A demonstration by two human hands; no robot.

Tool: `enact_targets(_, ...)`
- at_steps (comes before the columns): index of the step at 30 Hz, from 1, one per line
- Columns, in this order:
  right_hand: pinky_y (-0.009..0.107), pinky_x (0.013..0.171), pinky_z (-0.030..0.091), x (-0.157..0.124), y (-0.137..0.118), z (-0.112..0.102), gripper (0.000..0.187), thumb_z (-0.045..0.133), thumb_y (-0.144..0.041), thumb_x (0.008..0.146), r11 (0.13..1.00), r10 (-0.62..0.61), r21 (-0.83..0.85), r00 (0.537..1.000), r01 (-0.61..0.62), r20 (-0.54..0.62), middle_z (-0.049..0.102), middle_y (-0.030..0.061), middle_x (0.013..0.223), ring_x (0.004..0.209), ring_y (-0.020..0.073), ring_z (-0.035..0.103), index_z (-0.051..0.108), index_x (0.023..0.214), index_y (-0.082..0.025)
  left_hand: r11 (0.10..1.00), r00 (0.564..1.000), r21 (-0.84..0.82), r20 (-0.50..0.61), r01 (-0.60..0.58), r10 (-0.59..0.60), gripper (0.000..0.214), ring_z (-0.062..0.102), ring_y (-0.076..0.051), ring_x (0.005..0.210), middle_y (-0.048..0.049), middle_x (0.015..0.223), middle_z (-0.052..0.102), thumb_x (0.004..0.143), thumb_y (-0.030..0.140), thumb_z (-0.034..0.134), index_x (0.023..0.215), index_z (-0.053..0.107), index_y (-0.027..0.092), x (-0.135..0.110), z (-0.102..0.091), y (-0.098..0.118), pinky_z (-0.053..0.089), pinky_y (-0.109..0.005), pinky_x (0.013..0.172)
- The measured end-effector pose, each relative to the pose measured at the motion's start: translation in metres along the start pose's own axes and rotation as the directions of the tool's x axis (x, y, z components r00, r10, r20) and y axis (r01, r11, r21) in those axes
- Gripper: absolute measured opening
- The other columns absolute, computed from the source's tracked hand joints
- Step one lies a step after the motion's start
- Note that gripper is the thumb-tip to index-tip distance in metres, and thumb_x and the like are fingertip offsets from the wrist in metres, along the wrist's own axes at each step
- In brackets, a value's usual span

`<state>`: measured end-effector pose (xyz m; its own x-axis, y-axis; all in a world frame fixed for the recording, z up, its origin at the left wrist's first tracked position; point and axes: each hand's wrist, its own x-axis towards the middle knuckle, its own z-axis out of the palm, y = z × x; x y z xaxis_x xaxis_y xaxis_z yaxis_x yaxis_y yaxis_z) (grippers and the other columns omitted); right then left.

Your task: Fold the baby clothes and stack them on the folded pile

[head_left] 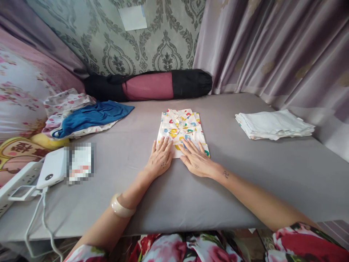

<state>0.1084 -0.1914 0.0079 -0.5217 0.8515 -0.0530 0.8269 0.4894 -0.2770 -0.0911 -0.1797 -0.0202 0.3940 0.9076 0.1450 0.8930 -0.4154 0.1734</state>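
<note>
A folded white shirt (182, 125) with a colourful print lies in the middle of the grey-covered surface, its collar pointing away from me. My left hand (161, 156) rests flat with fingers stretched over the shirt's near left corner. Across from it, my right hand (196, 158) lies palm down with fingers spread on the near right part. Both palms press from above, and neither hand grips the cloth. The bottom edge of the shirt is partly hidden under the fingers.
A stack of folded white clothes (274, 124) sits at the right. At the left are a blue garment (95, 116) on a loose pile, a white power bank (53, 167) and a power strip (20, 185) with cables. A black and red roll (148, 85) lies along the wall.
</note>
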Motion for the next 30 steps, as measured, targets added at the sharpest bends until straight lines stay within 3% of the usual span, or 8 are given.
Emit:
enact_targets(4,0.062,0.116,0.005,-0.002,0.001,0.01,0.057,0.02,-0.046,0.101,0.999,0.035,-0.034,0.999,-0.035,-0.013,0.015,0.0078,0.162,0.149,0.0302,0.008,0.027,0.154,-0.025,1.0,0.998,0.022,0.065,0.018,-0.02,0.054,0.015,-0.028,0.148,-0.0105,0.159,0.026,0.101,0.039,0.025,0.149,0.034,0.017,-0.001,0.0,0.002,0.014,-0.054,0.12)
enact_targets(9,0.061,0.116,0.003,-0.001,0.003,0.019,0.055,0.024,-0.044,0.102,0.998,0.032,-0.055,0.999,-0.033,-0.027,0.018,0.0071,0.162,0.149,0.0302,0.008,0.026,0.154,-0.027,0.999,0.989,0.036,0.141,0.036,-0.041,0.054,0.017,-0.028,0.148,-0.0089,0.16,0.023,0.101,0.038,0.027,0.151,0.031,0.019,-0.002,0.004,0.0,0.017,-0.053,0.119)
enact_targets(19,0.056,0.118,0.005,-0.006,0.008,0.005,0.059,0.013,-0.046,0.102,0.997,0.046,0.061,0.998,-0.048,0.03,0.013,0.0075,0.162,0.149,0.0232,0.004,0.024,0.155,-0.023,0.996,0.996,-0.059,0.056,0.067,-0.063,0.052,0.021,-0.028,0.147,-0.0126,0.156,0.031,0.099,0.035,0.032,0.148,0.036,0.017,-0.002,0.003,-0.007,0.02,-0.055,0.118)
enact_targets(25,0.058,0.118,0.007,-0.011,0.023,0.002,0.061,0.013,-0.048,0.101,0.987,0.158,0.032,0.986,-0.157,-0.046,0.009,0.0093,0.162,0.149,0.024,0.006,0.02,0.155,-0.021,0.993,0.99,-0.035,-0.08,0.111,-0.113,0.053,0.025,-0.028,0.146,-0.0147,0.154,0.034,0.099,0.036,0.033,0.148,0.034,0.017,-0.003,0.006,-0.014,0.02,-0.057,0.117)
enact_targets(30,0.057,0.118,0.008,-0.012,0.031,0.01,0.062,0.012,-0.05,0.101,0.98,0.197,-0.005,0.979,-0.197,-0.047,0.008,0.0084,0.163,0.149,0.0242,0.006,0.02,0.155,-0.022,0.992,0.992,0.018,-0.004,0.125,-0.125,0.055,0.021,-0.028,0.147,-0.0131,0.156,0.031,0.1,0.04,0.03,0.149,0.033,0.015,-0.004,0.007,-0.015,0.02,-0.053,0.119)
